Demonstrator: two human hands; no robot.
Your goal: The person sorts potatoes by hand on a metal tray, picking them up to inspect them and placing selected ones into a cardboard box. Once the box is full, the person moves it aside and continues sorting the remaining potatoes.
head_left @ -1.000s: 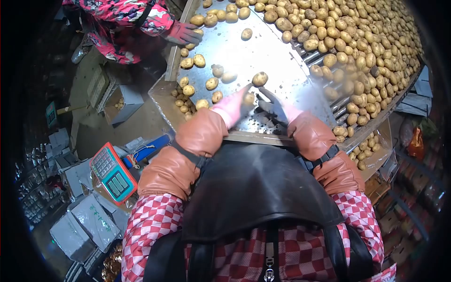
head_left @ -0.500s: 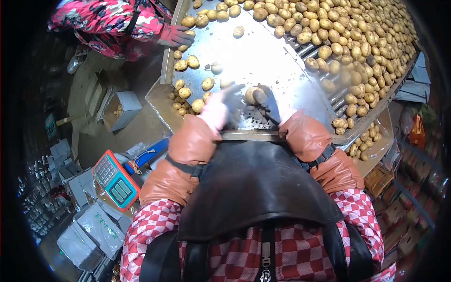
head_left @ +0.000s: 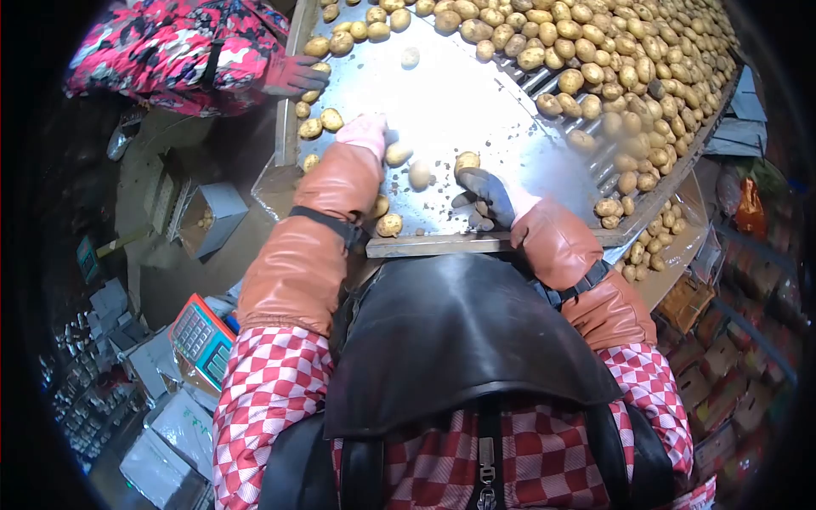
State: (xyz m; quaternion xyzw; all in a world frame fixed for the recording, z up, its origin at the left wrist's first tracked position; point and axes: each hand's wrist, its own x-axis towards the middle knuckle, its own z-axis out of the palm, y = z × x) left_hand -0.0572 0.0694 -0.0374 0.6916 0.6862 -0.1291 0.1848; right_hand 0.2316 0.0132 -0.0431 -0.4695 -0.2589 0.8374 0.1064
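Observation:
Over the left part of the bright metal sorting table, my left hand reaches forward beside several potatoes. Glare and the hand's angle hide its fingers, so any hold cannot be made out. My right hand, in a dark grey glove, is near the table's front edge with its fingers curled. A potato is at its fingertips, gripped against them as far as I can see. Between the hands lie two loose potatoes, one pale in the glare and another by my left wrist.
A large potato heap covers the rollers at the back right. A co-worker's gloved hand rests on the table's left rim. A wooden lip edges the front. An orange-framed scale stands at lower left.
My left hand has moved forward and left from the table's front middle. My right hand stays near the front edge with the potato at its fingers. The view has shifted slightly.

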